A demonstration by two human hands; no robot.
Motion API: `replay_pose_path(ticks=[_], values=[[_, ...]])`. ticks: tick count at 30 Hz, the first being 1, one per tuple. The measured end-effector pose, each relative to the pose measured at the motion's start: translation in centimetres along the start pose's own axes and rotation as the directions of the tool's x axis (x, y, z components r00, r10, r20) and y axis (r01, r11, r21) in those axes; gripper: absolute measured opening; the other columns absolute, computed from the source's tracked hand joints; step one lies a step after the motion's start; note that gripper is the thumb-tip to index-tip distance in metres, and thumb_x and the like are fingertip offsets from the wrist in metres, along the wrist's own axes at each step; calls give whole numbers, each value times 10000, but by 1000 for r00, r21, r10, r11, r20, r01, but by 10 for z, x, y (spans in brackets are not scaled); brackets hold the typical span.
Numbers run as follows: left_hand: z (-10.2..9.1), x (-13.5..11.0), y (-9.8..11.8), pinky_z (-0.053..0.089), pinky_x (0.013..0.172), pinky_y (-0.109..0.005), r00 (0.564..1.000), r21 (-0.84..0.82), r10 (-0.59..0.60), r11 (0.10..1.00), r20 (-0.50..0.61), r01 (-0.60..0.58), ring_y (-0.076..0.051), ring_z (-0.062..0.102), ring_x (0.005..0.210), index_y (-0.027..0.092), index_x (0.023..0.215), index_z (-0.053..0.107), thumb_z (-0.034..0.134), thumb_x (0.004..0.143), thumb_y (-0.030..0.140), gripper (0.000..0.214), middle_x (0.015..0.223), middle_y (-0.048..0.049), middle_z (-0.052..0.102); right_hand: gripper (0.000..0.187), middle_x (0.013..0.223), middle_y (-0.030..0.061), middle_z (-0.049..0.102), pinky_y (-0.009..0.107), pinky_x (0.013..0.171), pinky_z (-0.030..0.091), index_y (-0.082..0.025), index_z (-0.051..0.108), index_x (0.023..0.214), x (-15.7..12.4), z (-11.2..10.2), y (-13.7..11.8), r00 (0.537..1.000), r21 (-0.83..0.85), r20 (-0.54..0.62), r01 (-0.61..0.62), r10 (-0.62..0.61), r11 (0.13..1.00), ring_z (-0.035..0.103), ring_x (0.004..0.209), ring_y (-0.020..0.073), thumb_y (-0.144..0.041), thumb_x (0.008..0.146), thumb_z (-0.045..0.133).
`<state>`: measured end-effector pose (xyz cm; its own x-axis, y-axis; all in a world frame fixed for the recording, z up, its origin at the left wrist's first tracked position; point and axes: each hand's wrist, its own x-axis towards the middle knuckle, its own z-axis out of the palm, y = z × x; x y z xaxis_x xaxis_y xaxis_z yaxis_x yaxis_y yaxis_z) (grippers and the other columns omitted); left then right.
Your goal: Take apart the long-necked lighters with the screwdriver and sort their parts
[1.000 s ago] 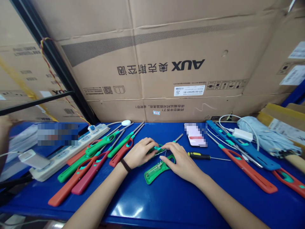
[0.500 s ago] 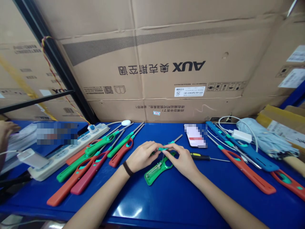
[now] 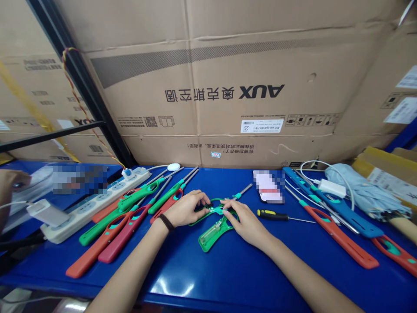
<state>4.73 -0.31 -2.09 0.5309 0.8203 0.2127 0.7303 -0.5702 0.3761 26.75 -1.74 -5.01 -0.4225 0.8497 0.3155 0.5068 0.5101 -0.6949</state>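
An opened green lighter shell (image 3: 213,232) lies on the blue table (image 3: 228,269) in front of me, its inner parts showing. My left hand (image 3: 187,208) pinches a second green shell half (image 3: 198,218) at its upper left. My right hand (image 3: 246,221) pinches a small teal trigger piece (image 3: 217,211) held between both hands, over the shell. A thin metal rod with a teal collar (image 3: 243,191) sticks out behind my fingers.
Several long green, red and orange lighters (image 3: 130,217) lie at the left beside a white power strip (image 3: 94,204). A yellow-handled screwdriver (image 3: 276,214), a phone (image 3: 269,184), blue and orange lighters (image 3: 339,230), a charger (image 3: 332,188) and a folded umbrella (image 3: 368,193) lie right. Cardboard boxes (image 3: 228,87) wall the back. Another person's hand (image 3: 8,184) is far left.
Both hands lifted the teal piece slightly, then lowered it back onto the green shell. The camera shifted a little. Another person's hand at far left moved.
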Motion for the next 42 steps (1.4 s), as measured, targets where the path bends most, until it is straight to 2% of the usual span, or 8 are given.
replay_pose_path(ticks=[4, 11, 21, 28, 34, 37, 42], values=[[3, 0, -3, 467, 688, -278, 1000, -16, -10, 1000, -7, 10, -176, 565, 765, 173, 887, 588, 573, 817, 213, 83, 834, -42, 584, 103, 1098, 38, 669, 400, 921, 378, -239, 541, 891, 0, 0, 0, 1000, -24, 7, -4, 4, 1000, 575, 1069, 217, -293, 926, 460], [9, 1, 0, 470, 722, -286, 999, -50, 0, 999, -48, -2, -179, 562, 803, 173, 875, 563, 547, 823, 171, 54, 854, -40, 564, 130, 892, 9, 672, 359, 819, 403, -242, 564, 885, -1, -2, -2, 999, -46, -40, -33, 31, 998, 602, 864, 202, -324, 920, 468], [13, 6, 0, 486, 688, -250, 992, -106, -72, 993, -103, 61, -145, 596, 748, 173, 837, 627, 617, 815, 194, 32, 863, -31, 618, 128, 865, 9, 673, 296, 754, 459, -238, 560, 874, -1, -2, 2, 996, 33, -80, -39, 42, 999, 630, 835, 182, -322, 913, 472], [19, 6, 3, 463, 727, -285, 986, 40, -55, 997, -157, 62, -186, 584, 818, 168, 852, 594, 545, 856, 150, 52, 846, -41, 623, 116, 832, 15, 671, 281, 705, 492, -226, 559, 856, 0, 0, 2, 994, 86, -98, -45, 53, 995, 638, 760, 168, -307, 897, 488], [24, 6, 11, 434, 780, -359, 989, 229, 8, 973, -147, 26, -224, 541, 823, 157, 893, 549, 445, 909, 161, 105, 887, -71, 595, 115, 827, 23, 672, 285, 716, 530, -225, 547, 839, 0, -3, 3, 992, 136, -104, -52, 66, 989, 659, 777, 170, -313, 886, 488], [28, 7, 15, 436, 746, -349, 991, 286, 25, 958, -134, 14, -228, 526, 821, 155, 903, 539, 416, 925, 155, 125, 893, -76, 587, 115, 814, 23, 669, 287, 718, 544, -225, 545, 823, 1, -4, 2, 992, 152, -100, -56, 72, 987, 665, 770, 171, -316, 875, 497], [32, 9, 18, 444, 710, -319, 990, 291, 22, 957, -136, 19, -215, 535, 818, 168, 877, 537, 475, 928, 225, 99, 892, -60, 603, 129, 787, 27, 661, 277, 661, 559, -221, 549, 816, 1, -3, 2, 990, 167, -107, -68, 87, 984, 661, 732, 171, -330, 862, 499]])
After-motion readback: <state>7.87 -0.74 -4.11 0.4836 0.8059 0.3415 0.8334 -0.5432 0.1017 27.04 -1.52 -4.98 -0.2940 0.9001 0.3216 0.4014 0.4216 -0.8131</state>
